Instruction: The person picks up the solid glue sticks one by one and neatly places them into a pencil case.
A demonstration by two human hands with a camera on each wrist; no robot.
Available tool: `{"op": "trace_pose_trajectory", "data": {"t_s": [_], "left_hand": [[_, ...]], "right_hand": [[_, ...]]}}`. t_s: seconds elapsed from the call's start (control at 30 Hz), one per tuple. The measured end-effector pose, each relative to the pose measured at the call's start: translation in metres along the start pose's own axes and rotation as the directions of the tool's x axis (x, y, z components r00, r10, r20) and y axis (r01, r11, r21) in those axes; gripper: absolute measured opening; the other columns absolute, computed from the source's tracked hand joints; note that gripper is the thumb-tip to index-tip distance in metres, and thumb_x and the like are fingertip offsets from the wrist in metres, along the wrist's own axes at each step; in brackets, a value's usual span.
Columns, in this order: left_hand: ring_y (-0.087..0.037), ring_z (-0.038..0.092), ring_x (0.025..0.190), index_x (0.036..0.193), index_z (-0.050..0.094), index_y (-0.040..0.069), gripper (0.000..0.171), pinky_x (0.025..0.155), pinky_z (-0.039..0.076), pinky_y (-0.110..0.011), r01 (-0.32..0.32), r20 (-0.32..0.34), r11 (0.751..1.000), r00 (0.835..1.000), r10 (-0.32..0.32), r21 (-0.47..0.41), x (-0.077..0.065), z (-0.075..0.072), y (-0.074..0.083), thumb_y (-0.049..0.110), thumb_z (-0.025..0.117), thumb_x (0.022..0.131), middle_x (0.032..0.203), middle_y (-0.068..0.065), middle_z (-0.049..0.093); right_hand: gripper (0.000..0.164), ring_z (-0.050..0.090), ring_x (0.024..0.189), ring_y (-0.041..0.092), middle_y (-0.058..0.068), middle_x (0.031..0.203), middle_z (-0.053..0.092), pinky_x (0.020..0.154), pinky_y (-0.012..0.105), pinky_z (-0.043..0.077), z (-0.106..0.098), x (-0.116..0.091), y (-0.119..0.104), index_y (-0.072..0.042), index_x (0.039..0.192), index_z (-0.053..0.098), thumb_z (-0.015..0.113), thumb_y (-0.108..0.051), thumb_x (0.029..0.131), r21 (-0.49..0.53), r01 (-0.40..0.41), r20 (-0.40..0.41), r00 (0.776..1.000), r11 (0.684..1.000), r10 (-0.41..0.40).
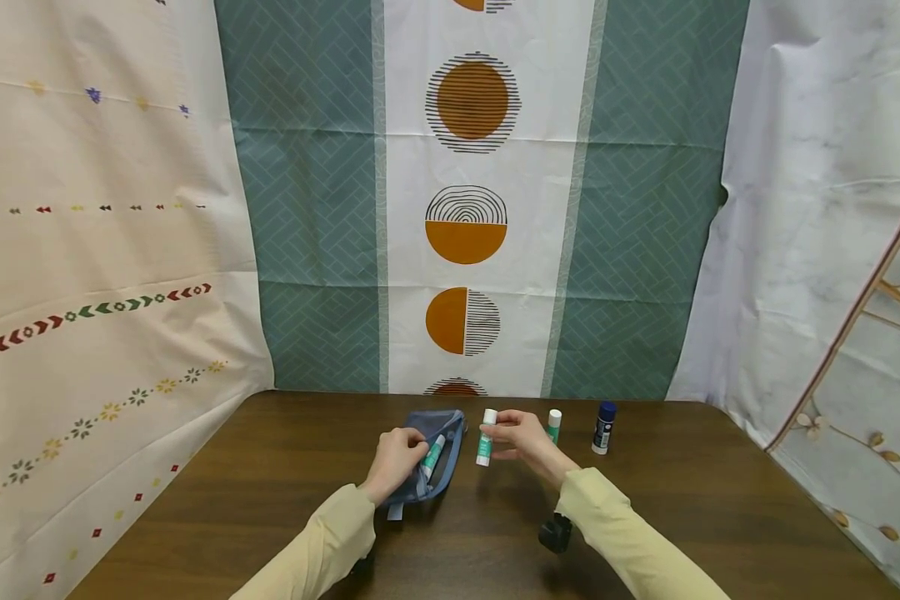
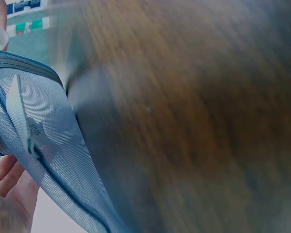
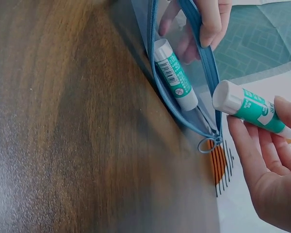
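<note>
Nearest: two pale yellow sleeves reach in over the brown wooden table, a small black device by the right one. Then the blue mesh zip pouch, mouth open, pale tag at its near end. Left hand is on the pouch's left side, its grip pinching the zip rim, with some fingers visible through the mesh in the right wrist view. Inside the pouch, a white-and-green glue stick lies slanted. Right hand is just right of the pouch; its grip has a second green glue stick between thumb and fingers. Key relation: the held stick is right of the pouch mouth, near but apart in the head view, its long axis close to upright there, slightly askew from the one inside; in the right wrist view its wider white end points at the zip rim. Right hand has it; left hand is across the mouth. Beyond the right hand, a white-capped glue stick stands partly hidden; farther right, a navy-capped glue stick stands upright. Back: teal-and-white curtain with orange circle prints. Left wrist view mostly blurred table.
</note>
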State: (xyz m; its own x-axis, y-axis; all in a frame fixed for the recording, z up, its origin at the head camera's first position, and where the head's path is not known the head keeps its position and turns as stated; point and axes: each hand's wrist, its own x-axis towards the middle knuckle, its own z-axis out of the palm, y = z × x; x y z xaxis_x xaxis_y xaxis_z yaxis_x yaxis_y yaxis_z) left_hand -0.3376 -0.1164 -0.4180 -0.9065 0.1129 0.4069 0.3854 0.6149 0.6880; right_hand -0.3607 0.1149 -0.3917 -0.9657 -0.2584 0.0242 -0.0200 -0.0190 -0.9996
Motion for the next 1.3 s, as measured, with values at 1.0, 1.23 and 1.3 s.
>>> {"op": "trace_pose_trajectory", "data": {"t_s": [1.0, 1.23, 1.3], "left_hand": [[-0.013, 0.051, 0.063, 0.085, 0.068, -0.003, 0.012, 0.055, 0.044, -0.027, 0.002, -0.012, 1.000, 1.000, -0.002, -0.003, 0.000, -0.001, 0.003, 0.004, 0.059, 0.082, 0.074, -0.002, 0.061], [-0.014, 0.051, 0.063, 0.085, 0.068, -0.002, 0.011, 0.056, 0.044, -0.028, 0.011, -0.010, 1.000, 1.000, -0.011, 0.005, 0.000, -0.001, 0.002, 0.004, 0.059, 0.082, 0.074, -0.002, 0.061], [-0.013, 0.051, 0.063, 0.084, 0.068, -0.002, 0.011, 0.055, 0.044, -0.027, 0.013, -0.013, 1.000, 1.000, -0.013, 0.002, 0.000, -0.001, 0.003, 0.004, 0.059, 0.082, 0.073, -0.002, 0.060]], "right_hand": [[0.031, 0.058, 0.082, 0.029, 0.015, 0.089, 0.058, 0.068, 0.047, 0.048, 0.023, 0.006, 0.007, 0.012, 0.102, 0.051, 0.065, -0.008, 0.082, 0.037, -0.036, 0.013, 0.999, 0.999, 0.036], [0.035, 0.060, 0.075, 0.023, 0.016, 0.091, 0.057, 0.065, 0.044, 0.049, 0.027, 0.007, 0.010, 0.013, 0.106, 0.050, 0.065, -0.008, 0.083, 0.010, -0.058, 0.004, 0.998, 0.998, 0.058], [0.037, 0.061, 0.075, 0.023, 0.017, 0.091, 0.057, 0.065, 0.043, 0.049, 0.027, 0.007, 0.010, 0.014, 0.106, 0.049, 0.065, -0.008, 0.082, 0.006, -0.060, 0.004, 0.998, 0.998, 0.060]]}}
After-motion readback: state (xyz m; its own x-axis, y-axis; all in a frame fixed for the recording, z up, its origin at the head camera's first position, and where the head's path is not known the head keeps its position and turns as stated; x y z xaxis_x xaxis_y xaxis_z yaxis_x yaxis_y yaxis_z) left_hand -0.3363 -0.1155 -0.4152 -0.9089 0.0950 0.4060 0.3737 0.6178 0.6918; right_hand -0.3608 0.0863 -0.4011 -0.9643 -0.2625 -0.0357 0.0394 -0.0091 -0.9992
